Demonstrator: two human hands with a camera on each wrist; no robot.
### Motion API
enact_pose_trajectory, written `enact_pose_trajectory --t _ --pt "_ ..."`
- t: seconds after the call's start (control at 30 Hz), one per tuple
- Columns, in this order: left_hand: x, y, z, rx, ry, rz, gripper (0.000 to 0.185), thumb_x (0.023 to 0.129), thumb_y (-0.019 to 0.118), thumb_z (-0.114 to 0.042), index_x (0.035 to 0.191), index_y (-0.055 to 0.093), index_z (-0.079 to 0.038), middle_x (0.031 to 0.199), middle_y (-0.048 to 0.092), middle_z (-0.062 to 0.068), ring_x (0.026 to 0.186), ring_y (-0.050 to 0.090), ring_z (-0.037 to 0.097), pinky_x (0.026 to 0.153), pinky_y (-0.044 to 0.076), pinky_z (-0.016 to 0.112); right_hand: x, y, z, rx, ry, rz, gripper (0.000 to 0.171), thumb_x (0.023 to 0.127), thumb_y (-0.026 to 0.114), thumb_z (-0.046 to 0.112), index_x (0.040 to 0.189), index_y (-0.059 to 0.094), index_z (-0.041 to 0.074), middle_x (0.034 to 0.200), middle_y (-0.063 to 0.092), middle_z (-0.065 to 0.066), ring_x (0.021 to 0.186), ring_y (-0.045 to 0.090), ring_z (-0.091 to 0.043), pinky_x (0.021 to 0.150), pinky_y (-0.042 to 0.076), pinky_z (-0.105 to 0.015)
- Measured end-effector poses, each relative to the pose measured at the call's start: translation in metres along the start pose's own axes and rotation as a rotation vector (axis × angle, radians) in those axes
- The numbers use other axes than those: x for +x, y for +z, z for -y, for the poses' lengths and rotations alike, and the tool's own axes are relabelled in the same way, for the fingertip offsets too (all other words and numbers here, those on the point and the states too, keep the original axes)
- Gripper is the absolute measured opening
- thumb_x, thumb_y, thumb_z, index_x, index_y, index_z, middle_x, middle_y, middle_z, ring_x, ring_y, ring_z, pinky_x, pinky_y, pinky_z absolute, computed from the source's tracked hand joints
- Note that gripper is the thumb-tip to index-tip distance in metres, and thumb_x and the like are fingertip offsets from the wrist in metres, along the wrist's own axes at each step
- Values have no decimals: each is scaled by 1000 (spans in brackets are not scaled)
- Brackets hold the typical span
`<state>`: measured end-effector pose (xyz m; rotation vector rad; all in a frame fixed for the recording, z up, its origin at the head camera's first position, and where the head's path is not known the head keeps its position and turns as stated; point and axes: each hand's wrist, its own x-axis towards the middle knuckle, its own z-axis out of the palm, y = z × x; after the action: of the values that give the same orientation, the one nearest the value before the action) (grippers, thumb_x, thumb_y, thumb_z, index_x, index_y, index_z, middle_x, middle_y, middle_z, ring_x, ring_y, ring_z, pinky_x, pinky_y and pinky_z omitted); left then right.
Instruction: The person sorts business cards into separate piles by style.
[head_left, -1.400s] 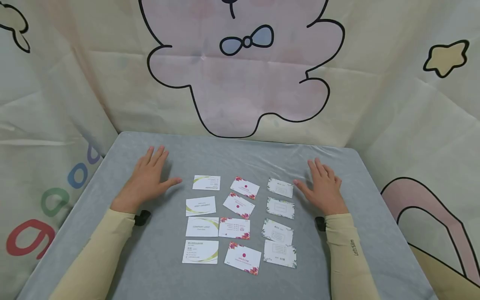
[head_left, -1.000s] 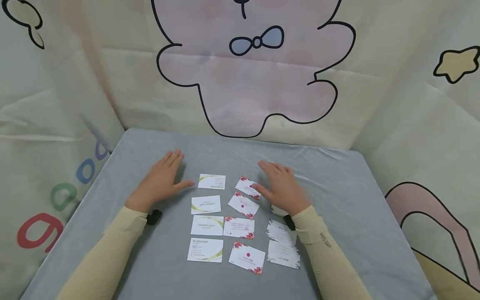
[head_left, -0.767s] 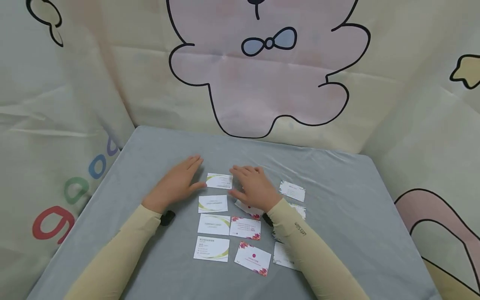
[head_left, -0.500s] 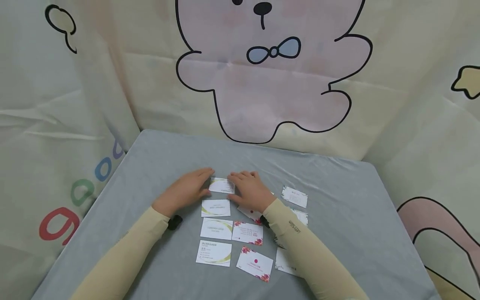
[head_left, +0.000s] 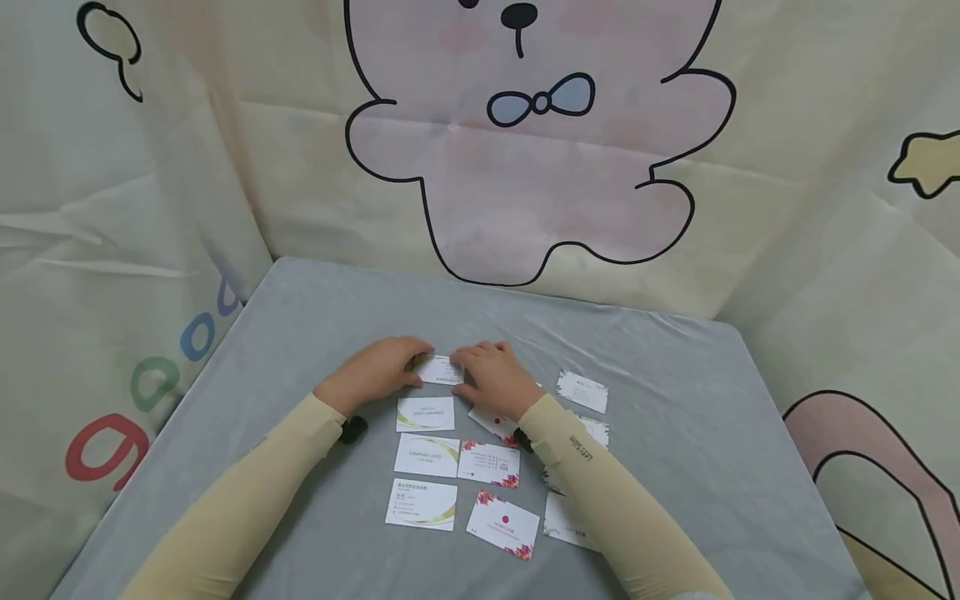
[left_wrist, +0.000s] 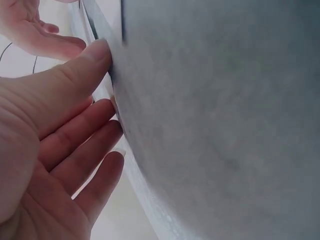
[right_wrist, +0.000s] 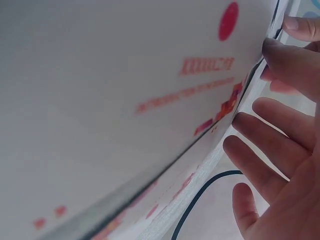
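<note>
A white card with a green swoosh (head_left: 440, 369) lies at the far end of the left column of cards on the grey table (head_left: 675, 433). My left hand (head_left: 378, 368) touches its left end. My right hand (head_left: 491, 379) touches its right end and covers part of a pink-flowered card (head_left: 491, 422). In the left wrist view the left hand (left_wrist: 60, 140) has its thumb against the grey cloth (left_wrist: 225, 125) and its fingers nearly straight. In the right wrist view the right hand (right_wrist: 280, 145) shows loosely spread fingers beside a pink-printed card (right_wrist: 150, 100).
Three more green-swoosh cards (head_left: 427, 455) run toward me. Pink-flowered cards (head_left: 503, 523) form the middle column, and leaf-bordered cards (head_left: 582, 391) lie on the right, partly under my right forearm. A cartoon-printed curtain (head_left: 525, 167) closes in the table at the back and sides.
My right hand swept from the table's right side across the cards to the far left card. My left hand slid right to the same card. Both now touch its ends.
</note>
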<state>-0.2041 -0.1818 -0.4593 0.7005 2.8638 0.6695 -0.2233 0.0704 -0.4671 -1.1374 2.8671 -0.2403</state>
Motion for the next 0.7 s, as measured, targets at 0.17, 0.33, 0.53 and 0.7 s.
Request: enact_pose_trajectory --t 0.17,0.33,0.53,0.7 --pt "7 -2 3 14 12 15 54 94 86 -20 142 67 -4 134 73 10 116 68 23 105 57 45 2 -1 1 9 10 3 51 103 74 42 146 65 17 147 69 -2 138 61 -26 114 42 -53" --pt "17 -6 6 -40 6 63 58 90 89 -19 142 68 -4 128 71 9 112 64 21 104 55 43 4 -4 1 56 15 2 49 101 77 39 144 67 16 147 69 -3 138 62 -26 112 41 -53" --pt "28 -13 4 -68 18 111 56 86 90 -19 137 71 -4 118 69 9 107 59 23 99 51 42 7 -8 -3 88 20 0 51 100 80 32 146 66 15 147 69 -6 139 62 -29 111 42 -55" --pt "38 -13 -2 -80 -14 116 53 88 87 -19 137 71 -8 122 65 9 114 54 25 102 49 43 11 -8 -14 78 65 -3 55 98 82 30 148 64 16 148 69 -5 140 61 -27 114 40 -58"
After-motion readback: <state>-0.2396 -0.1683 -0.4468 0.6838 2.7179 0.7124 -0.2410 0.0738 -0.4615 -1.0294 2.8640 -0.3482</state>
